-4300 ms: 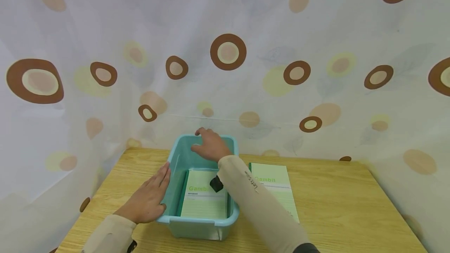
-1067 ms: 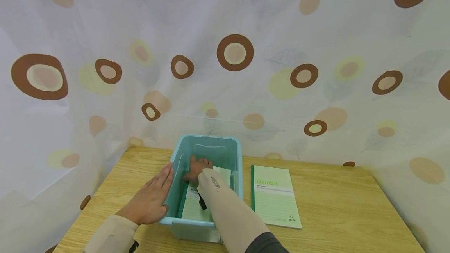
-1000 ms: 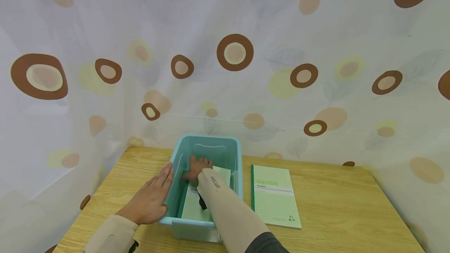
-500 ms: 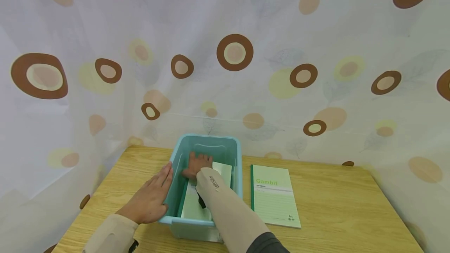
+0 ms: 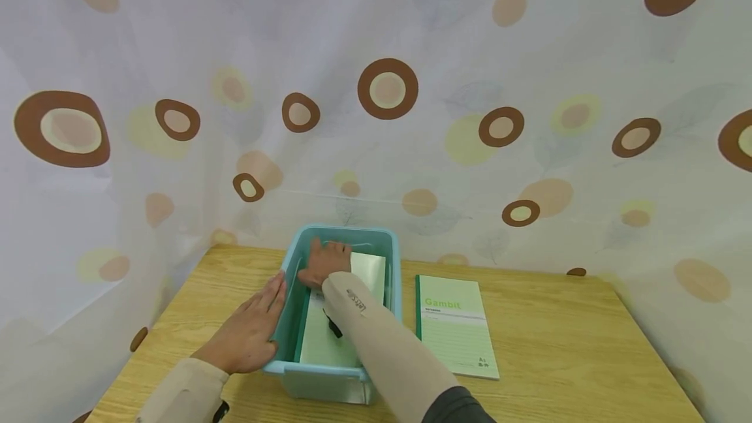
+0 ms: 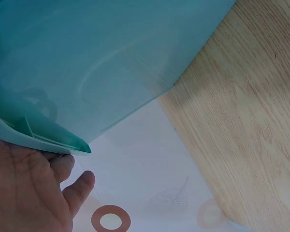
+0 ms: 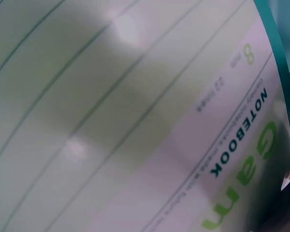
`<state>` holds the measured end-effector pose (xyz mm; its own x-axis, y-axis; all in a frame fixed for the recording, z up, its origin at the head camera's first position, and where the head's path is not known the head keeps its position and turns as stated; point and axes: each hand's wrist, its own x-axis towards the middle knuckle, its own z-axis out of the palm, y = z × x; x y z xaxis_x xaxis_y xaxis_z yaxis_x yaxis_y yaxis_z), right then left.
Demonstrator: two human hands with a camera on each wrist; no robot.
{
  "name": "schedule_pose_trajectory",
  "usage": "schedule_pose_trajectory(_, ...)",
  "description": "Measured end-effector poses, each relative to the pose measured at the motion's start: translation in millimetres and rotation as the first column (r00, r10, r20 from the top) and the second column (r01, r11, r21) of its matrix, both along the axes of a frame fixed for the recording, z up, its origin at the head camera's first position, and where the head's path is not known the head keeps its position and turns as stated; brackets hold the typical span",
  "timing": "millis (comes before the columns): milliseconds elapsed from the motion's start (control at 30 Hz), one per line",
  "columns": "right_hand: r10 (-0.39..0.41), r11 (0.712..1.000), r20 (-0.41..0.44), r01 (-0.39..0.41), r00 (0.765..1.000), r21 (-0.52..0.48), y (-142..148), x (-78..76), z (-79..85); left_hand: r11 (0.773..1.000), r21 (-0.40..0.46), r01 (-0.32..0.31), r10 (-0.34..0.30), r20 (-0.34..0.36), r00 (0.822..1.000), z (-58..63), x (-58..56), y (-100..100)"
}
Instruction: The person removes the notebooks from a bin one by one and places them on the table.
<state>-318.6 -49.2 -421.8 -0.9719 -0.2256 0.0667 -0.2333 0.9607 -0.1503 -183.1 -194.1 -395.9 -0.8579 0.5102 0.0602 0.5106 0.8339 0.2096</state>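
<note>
A light blue plastic bin [image 5: 395,279] stands on the table with a pale green notebook [image 5: 330,344] inside. My right hand [image 5: 328,262] reaches into the bin and grips the far end of this notebook, which is raised and bent upward. In the right wrist view the notebook's cover [image 7: 135,121] fills most of the frame, with a dark green spine along the right. The left hand [image 5: 247,331] lies along the bin's left rim, fingers straight and touching it. In the left wrist view, the palm [image 6: 26,188] is just outside the rim.
A second green "Gambit" notebook [image 5: 455,328] lies flat on the wooden table [image 5: 564,338], right of the bin. Behind the table hangs a white curtain [image 5: 329,162] with brown circles. The bin stands close to it.
The right hand has come down from the bin's far rim to the notebook's far end and raised it. The left hand has stayed at the left rim.
</note>
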Motion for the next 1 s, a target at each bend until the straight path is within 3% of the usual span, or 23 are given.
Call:
schedule_pose_trajectory(233,0.01,1.0,-0.081,-0.011,0.997,-0.01,6,0.8,39.5,1.0,-0.001,-0.002,0.002,0.003,1.0,-0.4,0.0,1)
schedule_pose_trajectory(533,0.043,0.998,-0.162,-0.049,0.986,-0.029,27,12.2,111.8,1.0,0.006,0.0,0.0,0.002,1.0,-0.9,1.0,0)
schedule_pose_trajectory(833,0.03,0.99,-0.181,-0.055,0.983,-0.133,70,35.9,187.3,1.0,0.008,-0.003,0.004,-0.038,0.999,-2.0,1.6,0)
schedule_pose_trajectory(1000,0.007,0.979,-0.213,-0.05,0.977,-0.196,111,44.2,207.5,1.0,0.004,0.003,-0.003,-0.023,1.0,-0.4,2.3,1)
